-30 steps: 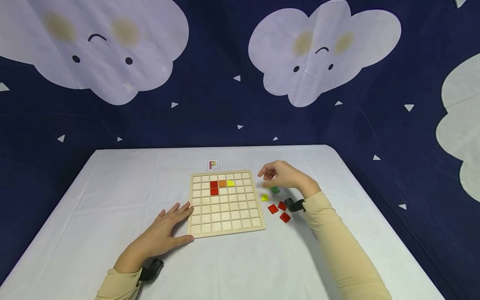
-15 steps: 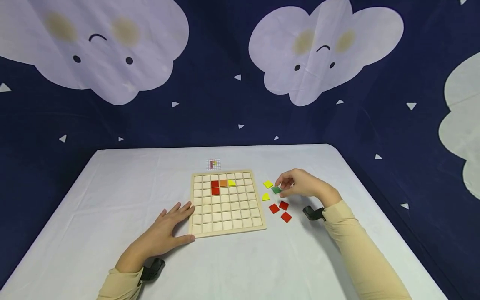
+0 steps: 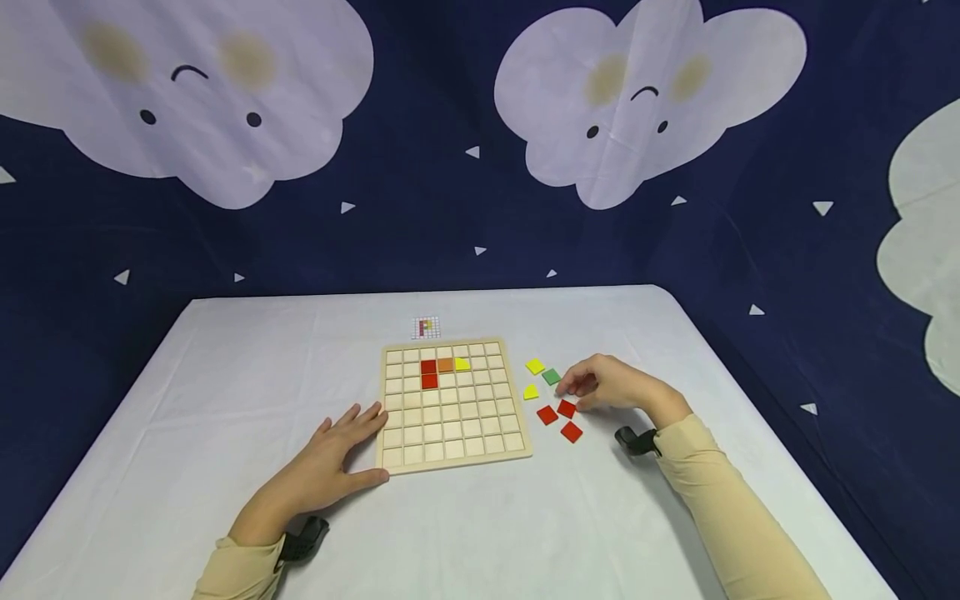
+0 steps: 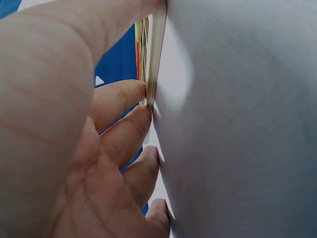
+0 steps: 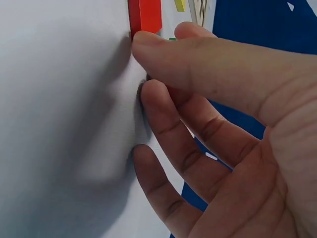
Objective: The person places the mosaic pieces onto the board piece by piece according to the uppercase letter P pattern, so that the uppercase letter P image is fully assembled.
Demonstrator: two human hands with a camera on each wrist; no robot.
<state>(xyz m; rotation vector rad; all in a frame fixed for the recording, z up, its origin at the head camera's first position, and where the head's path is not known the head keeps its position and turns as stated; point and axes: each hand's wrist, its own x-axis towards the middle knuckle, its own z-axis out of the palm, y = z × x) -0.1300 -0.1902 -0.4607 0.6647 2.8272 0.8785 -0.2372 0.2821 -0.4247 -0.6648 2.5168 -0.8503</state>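
Note:
My left hand (image 3: 330, 462) lies with fingers spread at the left edge of the wooden grid board (image 3: 455, 462); fingertips and thumb touch its rim. Two red squares (image 3: 428, 367), an orange square (image 3: 446, 365) and a yellow shaped tile (image 3: 462, 364) sit in the board's cells. Right of the board my right hand (image 3: 618, 385) hovers low, fingers loosely bent, its thumb tip close against a red tile (image 3: 566, 409). In the right wrist view that red tile (image 5: 150, 17) stands just beyond the thumb; whether they touch I cannot tell.
Around the right hand lie a green tile (image 3: 551, 377), a yellow square (image 3: 535, 367), a rounded yellow tile (image 3: 530, 392) and two more red tiles (image 3: 572, 432). A small printed pattern card (image 3: 426, 327) lies behind the board on the white tabletop (image 3: 285, 350).
My right hand has moved right and toward me, from beside the board past the green tile to the red tiles. The yellow square has come into view. My left hand stays put.

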